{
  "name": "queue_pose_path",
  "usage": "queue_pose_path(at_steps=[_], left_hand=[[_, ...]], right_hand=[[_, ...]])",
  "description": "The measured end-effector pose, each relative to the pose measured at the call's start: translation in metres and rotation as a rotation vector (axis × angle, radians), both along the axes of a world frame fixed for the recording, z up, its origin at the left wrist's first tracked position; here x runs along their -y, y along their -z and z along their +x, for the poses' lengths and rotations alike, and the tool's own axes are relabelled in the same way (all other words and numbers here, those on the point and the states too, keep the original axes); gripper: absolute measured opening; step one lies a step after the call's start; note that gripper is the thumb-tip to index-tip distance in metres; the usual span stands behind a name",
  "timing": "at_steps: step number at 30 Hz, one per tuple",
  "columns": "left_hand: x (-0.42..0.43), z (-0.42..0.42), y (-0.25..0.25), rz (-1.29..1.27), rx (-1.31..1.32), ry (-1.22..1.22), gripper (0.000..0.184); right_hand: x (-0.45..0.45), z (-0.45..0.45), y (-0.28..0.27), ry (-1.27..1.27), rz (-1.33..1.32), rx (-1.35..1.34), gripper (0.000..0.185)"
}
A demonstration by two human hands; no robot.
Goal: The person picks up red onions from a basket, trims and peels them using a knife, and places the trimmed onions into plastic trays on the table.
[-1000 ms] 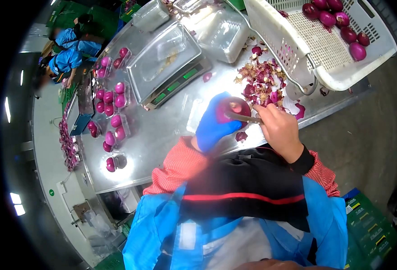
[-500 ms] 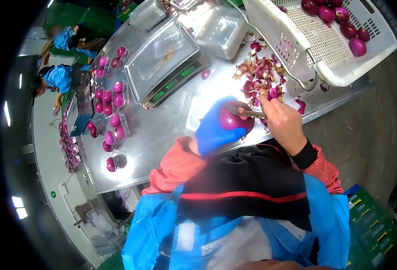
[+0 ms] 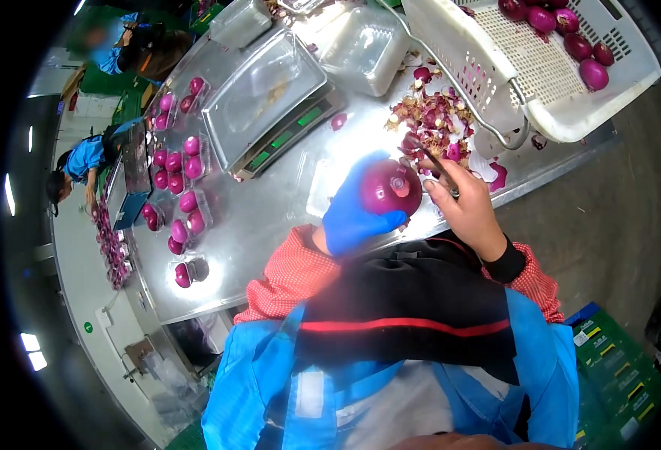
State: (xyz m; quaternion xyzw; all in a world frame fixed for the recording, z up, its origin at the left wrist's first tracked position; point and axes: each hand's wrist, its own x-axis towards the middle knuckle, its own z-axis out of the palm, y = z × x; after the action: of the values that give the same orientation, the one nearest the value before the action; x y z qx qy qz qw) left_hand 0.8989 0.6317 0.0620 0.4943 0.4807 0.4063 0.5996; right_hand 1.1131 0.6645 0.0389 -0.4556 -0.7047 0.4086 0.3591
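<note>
One onion (image 3: 387,190) lies in the left grip (image 3: 351,214); pale end (image 3: 399,185) exposed.

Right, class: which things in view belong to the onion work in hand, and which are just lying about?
Belonging, judging by use:
red onion, in the gloved left hand
knife, in the right hand
onion peelings
white crate, probably supply

Apparently lying about:
scale
clear containers
green crates

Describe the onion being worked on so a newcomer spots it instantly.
Find the metal table, then the blue-gloved left hand at its near edge. The onion sits in that hand, beside the right hand with the knife. Unlike the onions in the white crate, it is held, pale spot showing.
</note>
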Motion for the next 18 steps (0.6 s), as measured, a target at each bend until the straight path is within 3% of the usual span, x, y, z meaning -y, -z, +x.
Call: queue_pose_path(at_steps=[3,6,11,15,18], left_hand=[[0.0,-0.001,0.002,0.06,-0.065,0.056,0.087],[0.0,0.004,-0.003,0.18,-0.215,0.121,0.087],[0.006,0.002,0.016,0.059,0.117,-0.011,0.078],[0.002,0.019,0.018,-0.225,0.696,-0.197,0.065],[0.001,0.025,0.025,-0.245,0.645,-0.193,0.059]], right_hand=[[-0.003,-0.005,-0.014,-0.032,-0.208,-0.137,0.038],[-0.008,-0.012,-0.009,-0.065,-0.222,-0.189,0.034],[-0.011,-0.017,0.001,0.023,-0.152,-0.239,0.021],[-0.006,-0.02,0.018,0.113,-0.432,-0.428,0.014],[0.001,-0.028,0.017,0.097,-0.58,-0.525,0.009]])
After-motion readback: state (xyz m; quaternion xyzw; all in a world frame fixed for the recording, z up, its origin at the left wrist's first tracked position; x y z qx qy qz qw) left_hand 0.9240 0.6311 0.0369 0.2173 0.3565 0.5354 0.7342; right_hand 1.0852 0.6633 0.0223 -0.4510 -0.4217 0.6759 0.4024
